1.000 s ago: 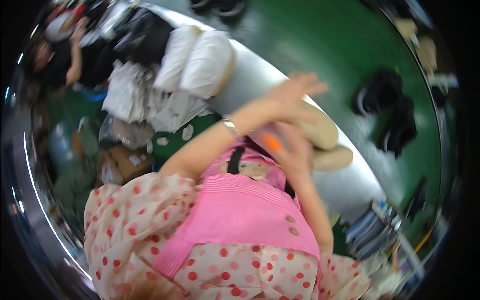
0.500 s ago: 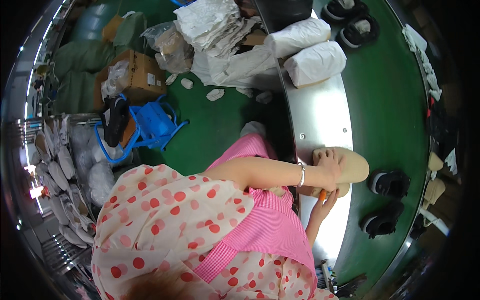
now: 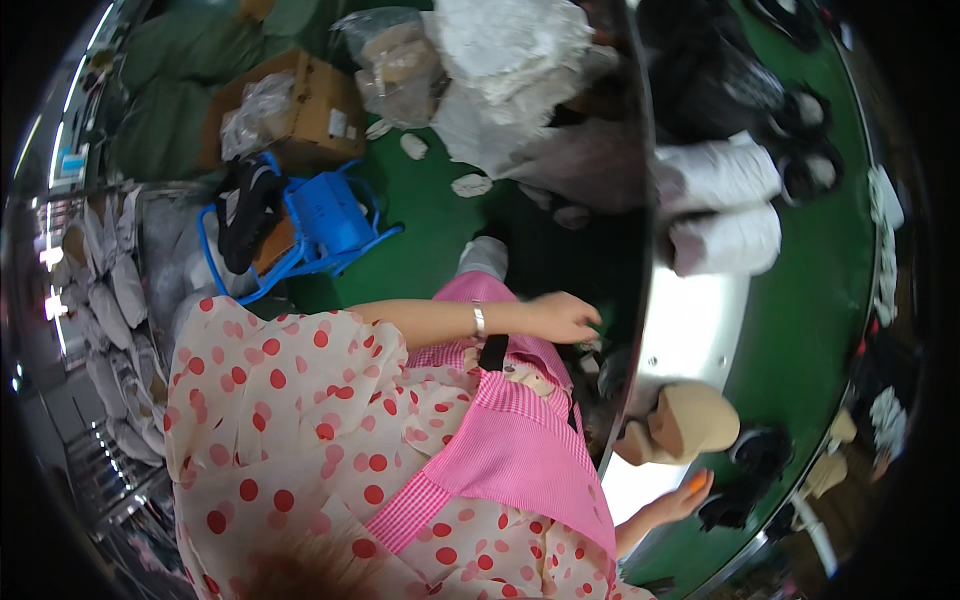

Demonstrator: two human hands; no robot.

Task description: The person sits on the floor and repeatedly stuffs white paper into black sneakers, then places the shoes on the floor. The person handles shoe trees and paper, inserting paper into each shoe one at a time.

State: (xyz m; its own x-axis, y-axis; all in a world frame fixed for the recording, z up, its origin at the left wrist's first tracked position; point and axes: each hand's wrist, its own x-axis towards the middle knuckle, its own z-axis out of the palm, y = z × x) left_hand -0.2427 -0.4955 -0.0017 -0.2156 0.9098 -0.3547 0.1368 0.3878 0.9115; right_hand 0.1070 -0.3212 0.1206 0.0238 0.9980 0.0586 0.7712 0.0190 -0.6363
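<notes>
A tan shoe upper on a last (image 3: 690, 420) lies on the shiny metal table edge (image 3: 690, 330) beside the green belt (image 3: 810, 300). My left hand (image 3: 565, 318), with a bracelet on the wrist, hovers over my pink apron (image 3: 500, 450) near the dark gap under the table. Its fingers are loosely curled and I see nothing in them. My right hand (image 3: 680, 500), an orange cover on one fingertip, is spread open just below the tan shoe and apart from it. Black shoes (image 3: 745, 480) lie right beside that hand.
Two white rolled bundles (image 3: 725, 210) and more black shoes (image 3: 800, 150) ride the belt farther on. On the green floor stand a blue cart (image 3: 320, 215), a cardboard box (image 3: 300, 100) and bags of white material (image 3: 500, 60). Racks of pale soles (image 3: 100, 300) line the left.
Both hands have let go of the tan shoe. My left hand drew back over my lap, and my right hand dropped below the shoe. The view swung leftward.
</notes>
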